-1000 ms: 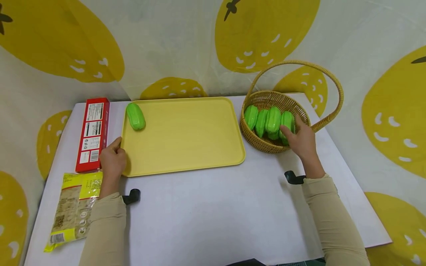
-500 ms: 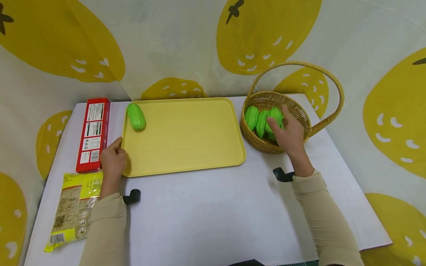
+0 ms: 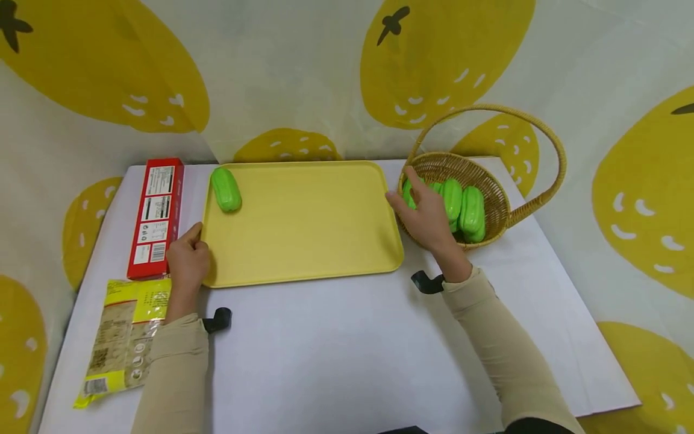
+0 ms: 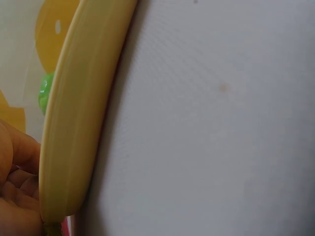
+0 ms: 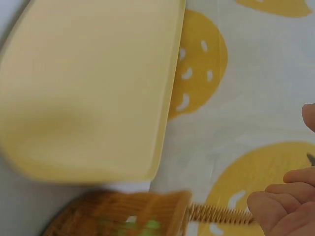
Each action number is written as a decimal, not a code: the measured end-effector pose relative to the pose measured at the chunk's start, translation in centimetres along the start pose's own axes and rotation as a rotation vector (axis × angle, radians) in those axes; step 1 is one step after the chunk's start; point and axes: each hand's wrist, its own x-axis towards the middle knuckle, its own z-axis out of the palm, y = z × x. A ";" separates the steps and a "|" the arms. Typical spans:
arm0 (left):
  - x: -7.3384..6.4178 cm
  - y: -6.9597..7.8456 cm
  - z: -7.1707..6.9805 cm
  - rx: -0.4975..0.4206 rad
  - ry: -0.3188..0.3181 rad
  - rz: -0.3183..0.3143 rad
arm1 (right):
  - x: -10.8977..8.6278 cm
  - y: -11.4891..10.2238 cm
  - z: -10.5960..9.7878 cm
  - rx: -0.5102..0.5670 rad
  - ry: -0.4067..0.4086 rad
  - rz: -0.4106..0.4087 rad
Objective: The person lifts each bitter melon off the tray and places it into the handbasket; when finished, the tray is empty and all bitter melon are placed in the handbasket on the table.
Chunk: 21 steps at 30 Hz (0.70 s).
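Note:
My left hand (image 3: 188,256) grips the left rim of a yellow rectangular tray (image 3: 309,223), fingers curled at its edge. One glossy green ridged oblong piece (image 3: 226,189) lies in the tray's back left corner. Several more such green pieces (image 3: 473,211) lie in a round wicker basket (image 3: 494,199) with a tall handle. Above the basket's left side hovers my right hand (image 3: 425,217), hiding part of the pieces there. In the right wrist view, the right hand (image 5: 288,201) shows its thumb apart from loosely bent fingers, with nothing between them.
A red box (image 3: 156,218) stands left of the tray, close by the left hand. In front of it lies a yellow and clear plastic packet (image 3: 121,340), partly under the left sleeve. A white tabletop (image 3: 325,349) ends against a patterned curtain (image 3: 293,78).
My right hand has moved left, from the rightmost green piece across the basket to its left edge, uncovering the pieces on the right. The left hand stays at the tray's rim.

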 end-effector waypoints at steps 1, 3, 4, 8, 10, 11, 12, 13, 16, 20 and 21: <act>0.0 0.0 0.0 -0.001 0.001 0.000 | 0.2 -0.4 0.3 -0.006 -0.004 -0.007; 0.0 0.1 -0.1 0.000 0.005 0.002 | 0.7 -1.0 1.0 -0.019 -0.010 -0.019; 0.0 0.1 -0.1 0.000 0.002 -0.001 | 0.9 -1.2 1.4 -0.021 -0.014 -0.022; 0.1 0.2 -0.1 0.001 -0.010 -0.012 | 1.7 -2.1 2.9 0.015 -0.049 -0.037; 0.1 0.2 0.0 0.003 -0.012 -0.015 | 2.0 -2.6 3.7 0.061 -0.081 -0.038; 0.2 0.2 0.0 0.004 -0.010 -0.013 | 2.2 -2.8 4.1 0.076 -0.093 -0.039; 0.2 0.2 0.0 0.005 -0.010 -0.013 | 2.4 -3.0 4.5 0.099 -0.108 -0.038; 0.2 0.2 0.0 0.007 -0.009 -0.011 | 2.6 -3.2 5.0 0.114 -0.123 -0.032; 0.2 0.2 0.0 0.008 -0.012 -0.009 | 3.3 -3.8 6.3 0.151 -0.158 -0.021; 0.1 0.3 0.0 0.006 -0.012 -0.003 | 4.1 -4.5 8.1 0.184 -0.187 -0.009; 0.1 0.3 0.0 0.006 -0.011 -0.001 | 4.3 -4.7 8.5 0.190 -0.192 -0.009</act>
